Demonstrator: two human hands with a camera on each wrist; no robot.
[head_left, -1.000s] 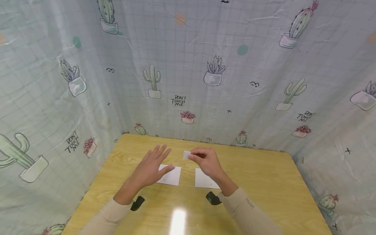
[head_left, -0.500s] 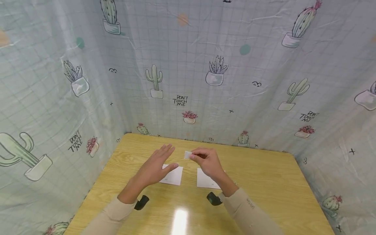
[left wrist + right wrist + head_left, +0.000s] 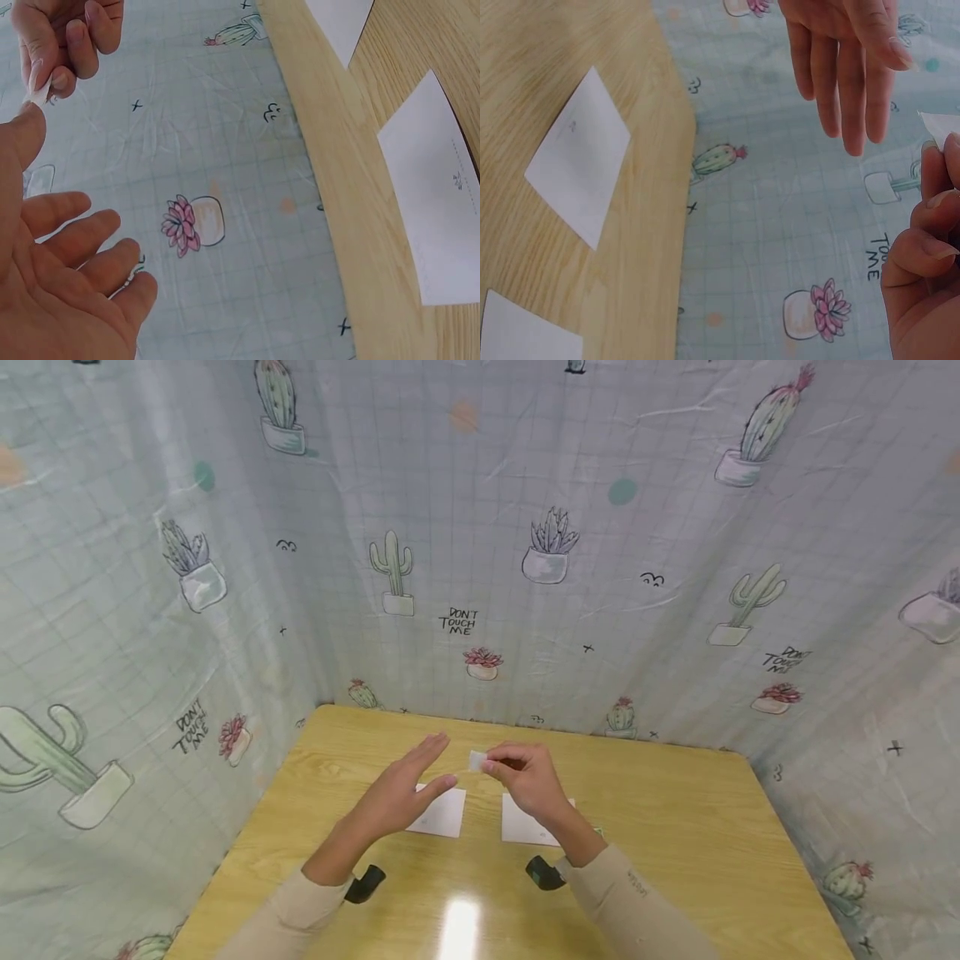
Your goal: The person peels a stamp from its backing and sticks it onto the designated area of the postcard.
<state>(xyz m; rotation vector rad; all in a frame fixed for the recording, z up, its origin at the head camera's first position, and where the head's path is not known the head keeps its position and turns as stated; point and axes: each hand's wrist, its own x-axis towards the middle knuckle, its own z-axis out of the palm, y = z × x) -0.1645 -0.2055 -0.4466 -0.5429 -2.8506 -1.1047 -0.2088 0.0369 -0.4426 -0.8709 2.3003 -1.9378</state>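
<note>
Between thumb and index finger, my right hand (image 3: 528, 777) pinches a small, thin white piece (image 3: 476, 761) that looks like paper or film. One corner of this piece (image 3: 943, 127) sticks out past the fingertips in the right wrist view. Facing it from the left is my left hand (image 3: 393, 793), held in the air with nothing in it, thumb apart from the fingers. Two white cards lie on the table below: the left card (image 3: 444, 814) partly behind my left hand, the right card (image 3: 525, 824) partly behind my right wrist. Each bears a small faint mark.
The wooden table (image 3: 660, 860) has a curtain (image 3: 480, 568) with cactus prints along its back and sides. A small green-edged thing (image 3: 598, 832) peeks out beside my right wrist. Black wrist devices, such as the left one (image 3: 365, 884), hang under both forearms.
My left hand has turned, its spread fingers coming together and more edge-on, and has shifted slightly right. My right hand stays nearly in place, still pinching the white piece.
</note>
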